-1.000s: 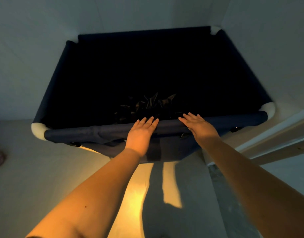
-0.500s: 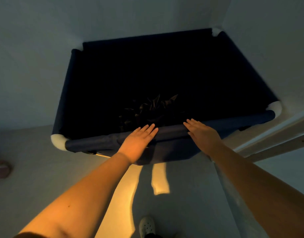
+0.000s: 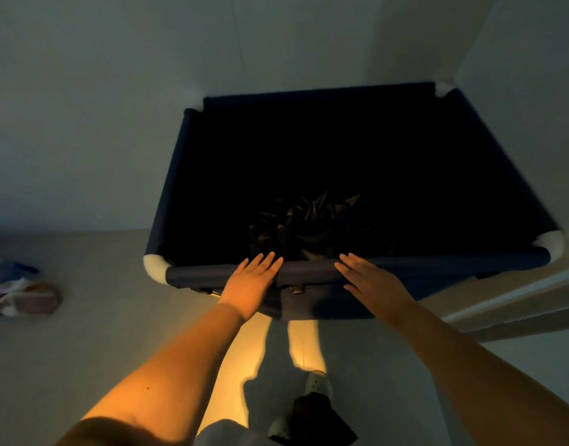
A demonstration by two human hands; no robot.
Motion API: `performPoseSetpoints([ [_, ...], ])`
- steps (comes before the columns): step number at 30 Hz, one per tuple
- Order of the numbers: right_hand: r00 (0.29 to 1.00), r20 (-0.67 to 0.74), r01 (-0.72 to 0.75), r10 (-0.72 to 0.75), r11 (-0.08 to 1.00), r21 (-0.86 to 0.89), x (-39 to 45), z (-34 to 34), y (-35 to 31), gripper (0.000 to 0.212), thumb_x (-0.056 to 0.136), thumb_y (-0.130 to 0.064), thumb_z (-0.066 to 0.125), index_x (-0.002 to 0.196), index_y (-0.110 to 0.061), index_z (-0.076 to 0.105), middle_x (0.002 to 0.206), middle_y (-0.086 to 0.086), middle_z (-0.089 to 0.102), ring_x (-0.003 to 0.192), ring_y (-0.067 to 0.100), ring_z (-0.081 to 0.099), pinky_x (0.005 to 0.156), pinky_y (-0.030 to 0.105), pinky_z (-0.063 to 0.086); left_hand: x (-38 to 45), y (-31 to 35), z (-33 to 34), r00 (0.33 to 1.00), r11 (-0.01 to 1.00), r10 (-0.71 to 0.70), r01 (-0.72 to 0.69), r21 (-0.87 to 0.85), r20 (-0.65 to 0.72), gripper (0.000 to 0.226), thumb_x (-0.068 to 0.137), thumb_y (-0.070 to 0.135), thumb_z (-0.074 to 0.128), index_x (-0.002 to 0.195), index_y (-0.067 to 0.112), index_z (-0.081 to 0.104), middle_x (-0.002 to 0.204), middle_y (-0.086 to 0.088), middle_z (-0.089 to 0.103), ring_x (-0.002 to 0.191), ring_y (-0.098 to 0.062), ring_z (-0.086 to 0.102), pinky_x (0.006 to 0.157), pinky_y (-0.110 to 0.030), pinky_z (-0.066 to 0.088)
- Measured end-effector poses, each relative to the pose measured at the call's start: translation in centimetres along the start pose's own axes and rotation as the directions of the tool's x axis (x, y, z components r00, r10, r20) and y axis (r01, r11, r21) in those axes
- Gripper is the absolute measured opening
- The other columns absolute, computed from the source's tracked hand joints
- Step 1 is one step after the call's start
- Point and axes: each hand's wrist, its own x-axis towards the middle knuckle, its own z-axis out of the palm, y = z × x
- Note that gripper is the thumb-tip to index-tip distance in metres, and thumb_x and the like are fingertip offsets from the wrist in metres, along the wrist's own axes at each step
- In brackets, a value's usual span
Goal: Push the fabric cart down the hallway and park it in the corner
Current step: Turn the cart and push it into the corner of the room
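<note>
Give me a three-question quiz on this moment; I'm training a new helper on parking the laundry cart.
1. True or false: both hands grip the cart with fingers curled tightly around the rail.
2. Which corner of the fabric cart sits nearest the meeting of the two walls? A) far right B) near left C) near right
3. Fill in: inside the cart, just beyond the near rail, lies a crumpled dark ____.

Key:
1. False: the left hand and right hand lie flat, fingers extended, on the rail.
2. A, the far right corner cap.
3. Bag or cloth; too dark to tell which.
</note>
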Motion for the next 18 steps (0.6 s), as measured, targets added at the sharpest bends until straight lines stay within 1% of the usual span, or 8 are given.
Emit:
performPoseSetpoints([
  [2,0.998,0.001,0.062,-0.062,0.998,-0.009,0.5,0.3,0.4,0.057,0.073,-0.018,0.078,0.124,-0.009,0.055,0.129,0.008,0.058,0.116,0.024,0.056,0.076,0.032,0.056,-0.3,-0.7,-0.2,0.999,1.0,-0.023,0.023,0.015,0.034,0.075,0.093,0.0,0.045,0.147,0.026,0.0,0.158,-0.002,0.006,0.143,-0.021,0.009,0.116,-0.038,0.012],
  [3,0.997,0.003,0.077,-0.077,0.997,0.003,0.6,0.5,0.6,0.058,0.072,-0.017,0.079,0.124,-0.01,0.054,0.129,0.007,0.058,0.116,0.024,0.056,0.076,0.032,0.057,-0.5,-0.9,-0.3,0.998,0.999,-0.031,0.03,0.018,0.052,0.079,0.091,-0.003,0.046,0.147,0.027,-0.001,0.158,-0.003,0.005,0.143,-0.021,0.008,0.116,-0.038,0.012],
  [6,0.998,0.016,0.06,-0.061,0.996,0.063,0.9,1.1,1.4,0.06,0.075,-0.012,0.077,0.129,-0.015,0.049,0.131,0.003,0.056,0.117,0.022,0.054,0.083,0.03,0.054,-0.7,-1.0,-0.6,0.995,0.998,-0.064,0.062,0.027,0.081,0.085,0.088,-0.007,0.047,0.147,0.028,-0.002,0.158,-0.003,0.005,0.143,-0.022,0.007,0.116,-0.039,0.01],
  [9,1.0,0.008,0.022,-0.023,0.995,0.1,1.2,1.2,1.7,0.062,0.075,-0.006,0.077,0.129,-0.021,0.049,0.128,-0.001,0.057,0.116,0.019,0.053,0.081,0.029,0.055,-0.7,-0.5,-0.6,0.991,0.994,-0.109,0.11,-0.004,0.075,0.083,0.088,-0.007,0.047,0.147,0.028,0.001,0.158,-0.003,0.008,0.143,-0.023,0.009,0.116,-0.04,0.008],
  [12,0.997,-0.062,0.047,-0.038,0.987,0.156,1.3,1.0,1.8,0.054,0.073,-0.002,0.077,0.121,-0.017,0.058,0.117,0.004,0.065,0.105,0.024,0.06,0.075,0.032,0.058,-0.8,0.4,-1.1,0.985,0.989,-0.148,0.149,-0.004,0.093,0.083,0.088,-0.007,0.048,0.147,0.028,0.003,0.157,-0.003,0.012,0.143,-0.024,0.01,0.116,-0.041,0.008],
  [15,0.983,-0.165,0.109,-0.078,0.975,0.192,0.8,0.9,2.1,0.048,0.071,0.004,0.077,0.115,-0.01,0.063,0.11,0.01,0.068,0.098,0.027,0.064,0.075,0.033,0.058,-0.7,0.8,-1.5,0.981,0.985,-0.169,0.17,0.001,0.099,0.082,0.088,-0.007,0.048,0.147,0.028,0.004,0.157,-0.003,0.013,0.142,-0.024,0.011,0.116,-0.041,0.009],
  [18,0.961,-0.266,0.138,-0.078,0.967,0.216,0.6,1.0,2.1,0.041,0.071,0.008,0.075,0.109,-0.004,0.066,0.105,0.014,0.069,0.093,0.029,0.066,0.074,0.034,0.058,-0.8,1.4,-1.6,0.972,0.978,-0.209,0.21,0.007,0.103,0.08,0.09,-0.005,0.048,0.147,0.028,0.004,0.157,-0.003,0.013,0.143,-0.025,0.01,0.116,-0.042,0.008],
])
